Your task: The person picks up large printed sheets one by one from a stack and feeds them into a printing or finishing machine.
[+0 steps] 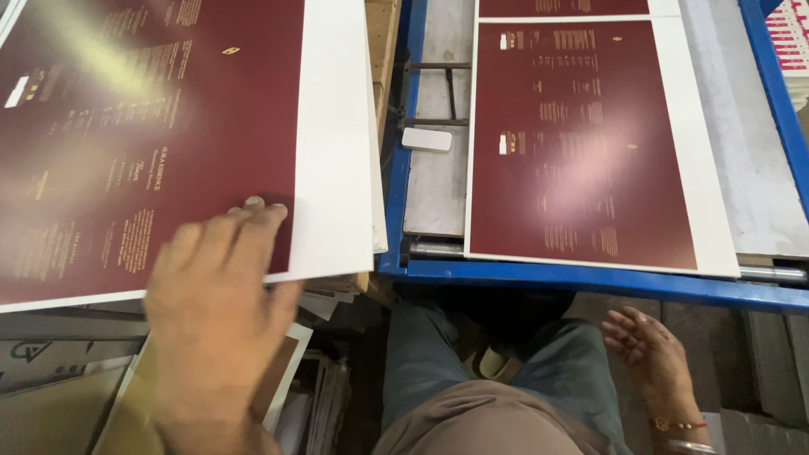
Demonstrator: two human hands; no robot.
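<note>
I count two maroon printed sheets: my left hand point(215, 312) presses the near sheet point(152, 126), right hand point(653, 358) spread empty, other sheet point(581, 143) on blue-framed worktop point(590, 282)

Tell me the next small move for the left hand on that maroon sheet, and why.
Probably slide the large maroon printed sheet with white margins a little further onto its stack. The left hand lies flat on the sheet's near edge, which overhangs the clutter below, while the right hand hangs open and empty below the blue-framed press table.
</note>
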